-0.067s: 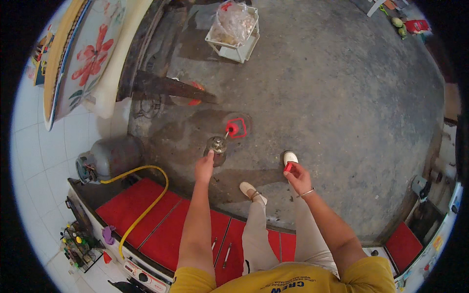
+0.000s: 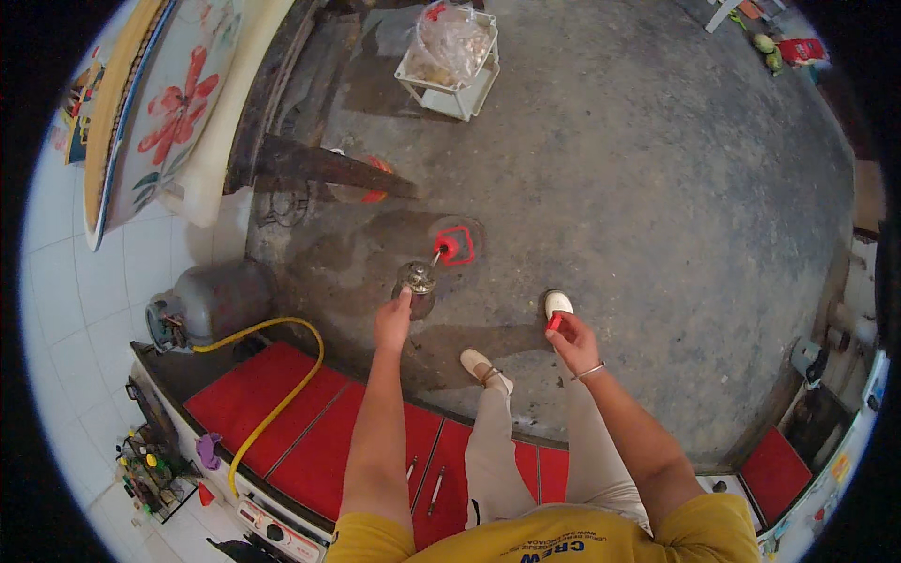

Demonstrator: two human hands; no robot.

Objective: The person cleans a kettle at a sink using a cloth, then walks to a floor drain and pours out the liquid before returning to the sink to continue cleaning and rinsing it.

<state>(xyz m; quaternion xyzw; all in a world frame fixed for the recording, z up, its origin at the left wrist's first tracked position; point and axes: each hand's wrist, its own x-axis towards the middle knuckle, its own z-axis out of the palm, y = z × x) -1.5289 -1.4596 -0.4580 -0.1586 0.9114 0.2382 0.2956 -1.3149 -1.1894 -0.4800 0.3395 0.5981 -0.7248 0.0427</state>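
A see-through container [image 2: 420,302] with a metal top, a red loop [image 2: 452,248] just beyond it, is grasped by the left hand [image 2: 392,324] above the floor [image 2: 657,206]; the right hand [image 2: 574,345] pinches a small red piece [image 2: 555,322]; neither has visibly moved, both grips unchanged

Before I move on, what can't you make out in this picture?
Head view:
Small red piece: full shape, partly covered by the right hand's fingers.
Dark, round, metal-topped vessel in the left hand: underside, facing away from the camera.
Clear plastic bag on the white rack: contents, obscured by wrinkled film.
Orange-red thing: outline, partly behind the dark wooden beam.
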